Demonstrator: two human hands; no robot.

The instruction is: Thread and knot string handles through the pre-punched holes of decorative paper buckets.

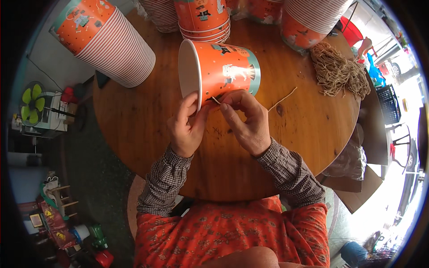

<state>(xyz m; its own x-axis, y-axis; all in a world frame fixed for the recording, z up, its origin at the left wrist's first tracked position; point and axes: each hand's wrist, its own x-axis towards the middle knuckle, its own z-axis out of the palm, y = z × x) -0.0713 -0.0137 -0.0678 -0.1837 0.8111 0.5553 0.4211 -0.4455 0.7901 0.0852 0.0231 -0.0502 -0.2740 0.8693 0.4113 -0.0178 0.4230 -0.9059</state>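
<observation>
Left grip (pixel 185 127) clasps an orange bucket (pixel 223 67) at its rim (pixel 199 73); right grip (pixel 248 123) pinches a cord (pixel 283 99), its middle hidden.

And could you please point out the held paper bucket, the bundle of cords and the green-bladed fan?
Held paper bucket (pixel 215 68), head view: orange side wall.
Bundle of cords (pixel 338 71), head view: middle strands.
Green-bladed fan (pixel 32 103), head view: hub.

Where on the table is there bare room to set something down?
Left: bare table between the left stack and left hand. Right: a patch among the right hand, string, yarn and right table edge. Near: between the sleeves. Crowded: the far side, with far stacks; the middle, with the held cup.
</observation>
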